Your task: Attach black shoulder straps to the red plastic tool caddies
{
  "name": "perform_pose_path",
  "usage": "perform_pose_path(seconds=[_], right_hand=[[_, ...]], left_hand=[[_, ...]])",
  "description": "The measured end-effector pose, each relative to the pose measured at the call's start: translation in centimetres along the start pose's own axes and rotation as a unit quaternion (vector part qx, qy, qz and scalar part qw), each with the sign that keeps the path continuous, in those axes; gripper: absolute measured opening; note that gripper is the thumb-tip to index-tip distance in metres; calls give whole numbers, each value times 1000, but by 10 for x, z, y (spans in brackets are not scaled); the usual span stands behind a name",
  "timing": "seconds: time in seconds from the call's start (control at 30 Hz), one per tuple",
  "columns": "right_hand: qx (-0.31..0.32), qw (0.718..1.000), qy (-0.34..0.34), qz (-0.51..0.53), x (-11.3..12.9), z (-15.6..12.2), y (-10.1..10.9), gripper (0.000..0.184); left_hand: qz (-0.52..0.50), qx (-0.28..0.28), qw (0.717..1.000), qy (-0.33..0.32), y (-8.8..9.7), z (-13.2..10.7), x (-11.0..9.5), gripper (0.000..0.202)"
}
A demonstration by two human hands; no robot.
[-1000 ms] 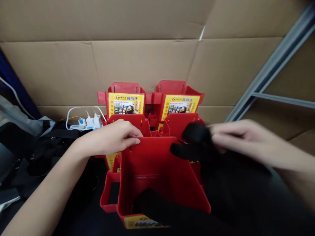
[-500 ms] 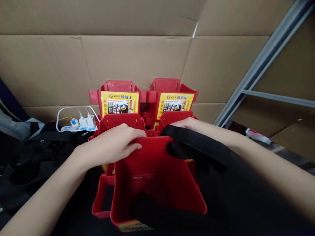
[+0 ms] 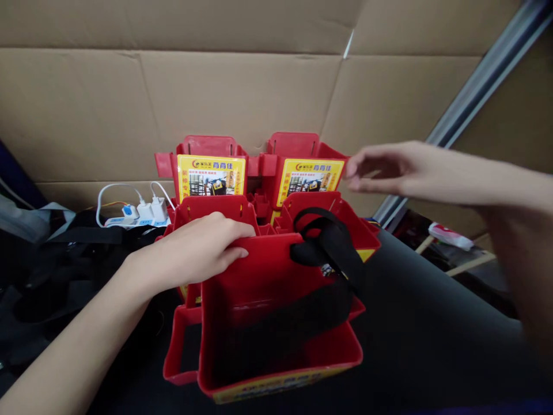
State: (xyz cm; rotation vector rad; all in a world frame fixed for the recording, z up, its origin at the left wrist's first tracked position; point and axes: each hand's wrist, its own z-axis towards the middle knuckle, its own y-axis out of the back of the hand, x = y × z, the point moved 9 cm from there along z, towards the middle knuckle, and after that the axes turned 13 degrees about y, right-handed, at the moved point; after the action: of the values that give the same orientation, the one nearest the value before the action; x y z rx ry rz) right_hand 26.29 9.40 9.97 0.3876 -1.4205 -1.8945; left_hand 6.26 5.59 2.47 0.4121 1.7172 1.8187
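Left hand [image 3: 203, 245]: From far off, I see it pinching the top edge of the front red bin [image 3: 268, 265], with the thumb on the inside of the back wall.
Right hand [image 3: 389, 170]: It is up in the air, well apart from the strap and near the back right bin [image 3: 294, 141]. The fingers curl, with a gap to the thumb, and I see nothing in them.
Black strap [image 3: 339, 242]: It makes a loop by the right end of the back wall. A wide part lies down inside the bin.
Done, I think: The strap looks poked through at the right end, but the spot is dark.
Left to do, I think: The loop looks loose, not pulled flat. The hand hides part of the left end, so I cannot tell about that side.
Bins behind: In the slots I can see on the back left bin [image 3: 209, 143] and the middle left bin [image 3: 216, 207], there is no strap. I guess those are not begun.
Black pile [image 3: 78, 288]: More dark stuff lies off to the left. It is too dim to sort out.
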Motion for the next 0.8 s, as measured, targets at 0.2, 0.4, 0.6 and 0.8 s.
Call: perform_pose_path(seconds=[0.2, 0.4, 0.6, 0.8], right_hand=[[187, 967, 166, 39, 75, 21, -60, 33], [301, 937, 178, 23, 65, 26, -99, 19], [202, 966, 34, -158, 9, 40, -63, 16], [38, 952, -178, -244, -59, 38, 15, 10]], left_hand=[[-11, 11, 1000, 1, 1, 2, -2, 9], [5, 1, 1000, 5, 1, 0, -1, 9], [10, -5, 1000, -8, -2, 4, -3, 9], [-5, 11, 1000, -17, 2, -4, -2, 10]])
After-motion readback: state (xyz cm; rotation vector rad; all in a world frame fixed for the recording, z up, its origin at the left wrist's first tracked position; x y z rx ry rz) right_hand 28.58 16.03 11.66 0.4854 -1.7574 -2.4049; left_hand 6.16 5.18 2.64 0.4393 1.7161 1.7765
